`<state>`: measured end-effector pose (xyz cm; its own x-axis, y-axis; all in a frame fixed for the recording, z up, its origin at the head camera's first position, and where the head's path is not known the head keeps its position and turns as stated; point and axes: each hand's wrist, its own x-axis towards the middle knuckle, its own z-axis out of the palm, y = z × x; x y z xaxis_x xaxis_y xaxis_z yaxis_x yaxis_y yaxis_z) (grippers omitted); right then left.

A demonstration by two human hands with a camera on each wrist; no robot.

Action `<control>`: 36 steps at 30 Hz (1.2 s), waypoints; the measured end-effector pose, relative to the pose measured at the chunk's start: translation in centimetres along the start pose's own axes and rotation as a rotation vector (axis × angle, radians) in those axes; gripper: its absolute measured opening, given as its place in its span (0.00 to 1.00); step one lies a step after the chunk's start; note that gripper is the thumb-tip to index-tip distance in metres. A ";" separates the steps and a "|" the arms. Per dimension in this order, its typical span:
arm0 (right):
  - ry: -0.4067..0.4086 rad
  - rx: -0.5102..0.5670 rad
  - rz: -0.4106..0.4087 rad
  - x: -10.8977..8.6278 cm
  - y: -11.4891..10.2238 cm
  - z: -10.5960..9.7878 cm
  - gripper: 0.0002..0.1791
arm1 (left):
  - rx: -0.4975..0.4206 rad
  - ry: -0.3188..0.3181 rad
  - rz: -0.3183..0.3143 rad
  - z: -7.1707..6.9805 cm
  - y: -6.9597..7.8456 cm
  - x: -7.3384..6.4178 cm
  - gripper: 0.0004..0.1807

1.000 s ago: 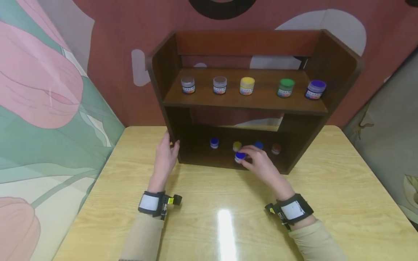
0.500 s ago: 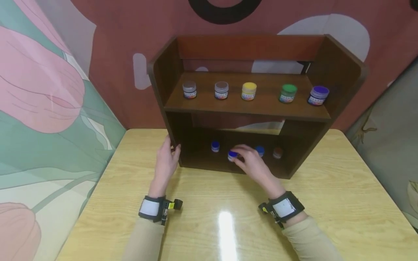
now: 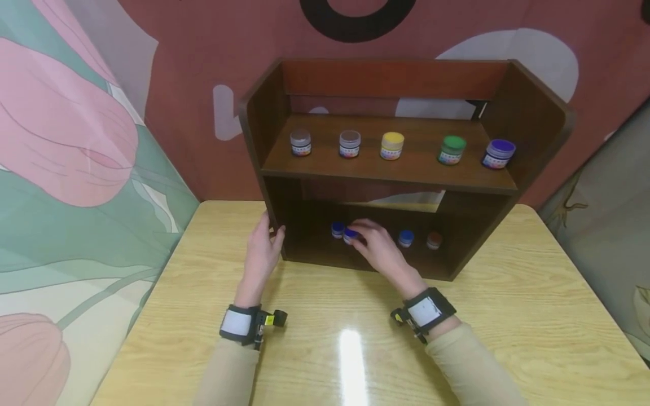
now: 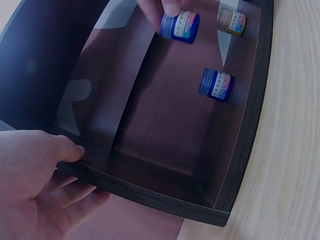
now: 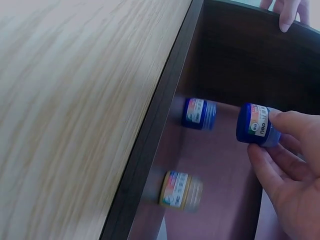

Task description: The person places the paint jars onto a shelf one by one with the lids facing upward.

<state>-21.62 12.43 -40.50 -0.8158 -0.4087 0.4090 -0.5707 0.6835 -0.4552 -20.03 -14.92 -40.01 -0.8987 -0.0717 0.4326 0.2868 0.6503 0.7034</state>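
My right hand [image 3: 380, 246] pinches a dark blue paint jar [image 5: 256, 122] by its lid, with thumb and fingertips. In the right wrist view the jar hangs above the lower shelf board. Close by, a second dark blue paint jar [image 4: 216, 85] stands on that board. A yellow-ochre paint jar [image 5: 180, 190] is also there, hidden behind my right hand in the head view. My left hand [image 4: 37, 175] grips the edge of the left side panel of a dark brown wooden shelf [image 3: 388, 179], thumb inside and fingers outside.
Further right on the lower board are a lighter blue jar [image 3: 405, 238] and a reddish-brown jar [image 3: 434, 241]. The upper board carries several jars, among them a yellow one [image 3: 392, 146], a green one [image 3: 452, 150] and a purple one [image 3: 499, 154]. The shelf stands on a light wood table [image 3: 304, 316].
My right hand has carried the dark blue jar leftward, past the yellow-ochre jar, to right beside the other dark blue one. The left hand keeps its grip on the side panel.
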 end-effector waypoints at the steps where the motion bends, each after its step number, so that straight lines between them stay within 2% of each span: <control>1: 0.006 0.001 -0.004 0.3 -0.2 0.1 0.16 | -0.001 0.000 0.003 0.0 0.0 0.0 0.21; 6: 0.024 0.008 -0.009 1.3 -0.8 0.9 0.15 | -0.004 0.001 0.003 -0.1 0.1 -0.1 0.21; 14: 0.010 -0.004 0.055 2.2 -1.6 1.5 0.15 | -0.008 0.002 -0.008 0.2 0.0 -0.3 0.21; 20: 0.009 -0.001 0.048 3.2 -2.0 1.5 0.17 | 0.002 0.003 -0.026 0.2 0.2 -0.3 0.22; 26: 0.003 0.034 0.051 4.6 -2.0 1.7 0.17 | 0.010 0.017 -0.015 0.1 0.4 -0.3 0.22; 31: -0.016 0.050 0.088 5.4 -2.1 2.1 0.16 | 0.008 0.008 -0.012 0.1 0.4 -0.3 0.22; 36: -0.021 0.062 0.090 6.1 -2.2 3.0 0.17 | -0.003 -0.010 -0.024 -0.1 0.2 -0.2 0.20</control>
<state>-25.66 6.65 -39.33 -0.8653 -0.3605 0.3482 -0.4994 0.6792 -0.5378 -19.71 -14.82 -39.90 -0.9086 -0.0794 0.4100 0.2663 0.6460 0.7154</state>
